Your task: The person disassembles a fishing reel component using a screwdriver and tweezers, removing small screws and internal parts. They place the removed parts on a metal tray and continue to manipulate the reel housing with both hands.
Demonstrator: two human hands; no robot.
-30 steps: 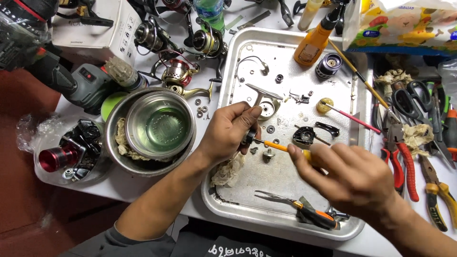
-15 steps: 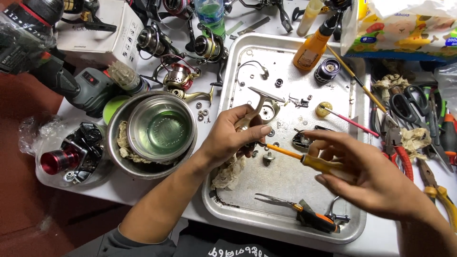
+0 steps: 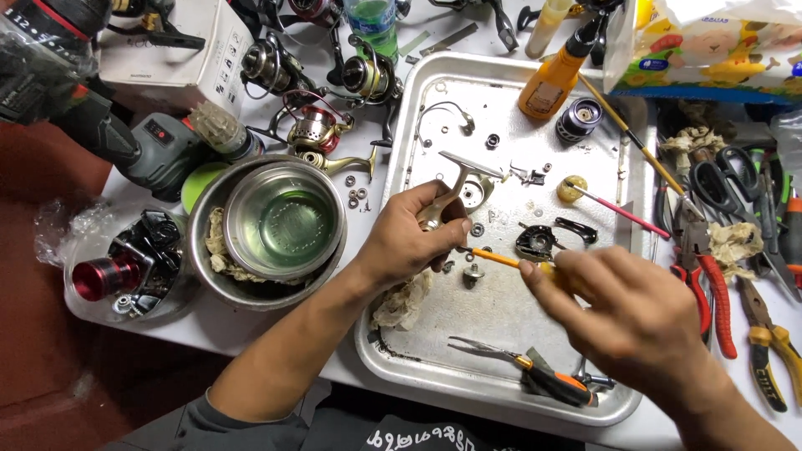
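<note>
Silver metal reel body (image 3: 447, 196) pinched in my left hand (image 3: 409, 238); right hand (image 3: 626, 313) grips the yellow-handled screwdriver (image 3: 501, 260). A slipped tip could scatter small washers (image 3: 476, 229).

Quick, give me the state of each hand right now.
Left hand: closed, holding a metal reel part above the tray.
Right hand: closed, holding a yellow-handled screwdriver, tip at the part.

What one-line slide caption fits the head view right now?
Over a metal tray, the left hand grips a fishing-reel body while the right hand works a yellow-handled screwdriver into it.
</note>
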